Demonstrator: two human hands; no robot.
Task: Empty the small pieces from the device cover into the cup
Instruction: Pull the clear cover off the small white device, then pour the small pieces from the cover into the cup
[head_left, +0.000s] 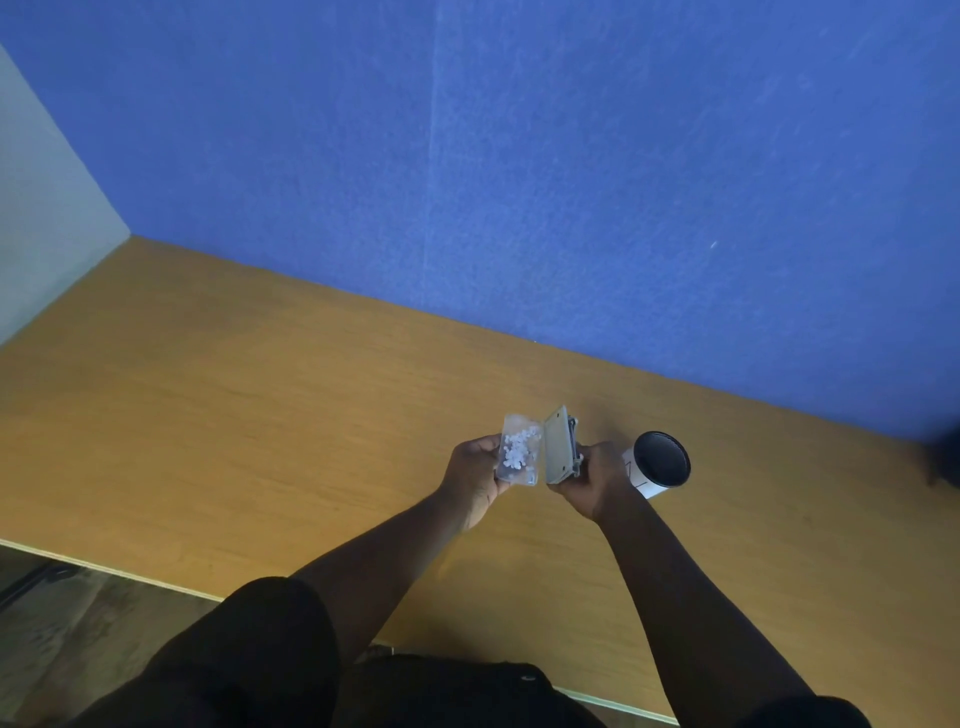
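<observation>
My left hand holds a clear device cover face up above the table, with several small white pieces lying in it. Beside it, my right hand grips the grey device body, tilted on edge and touching the cover's right side. A white paper cup with a dark inside stands on the table just right of my right hand, its mouth open toward me.
The wooden table runs back to a blue wall. A dark object shows at the right edge. The table's front edge lies near my lap, with floor to the left.
</observation>
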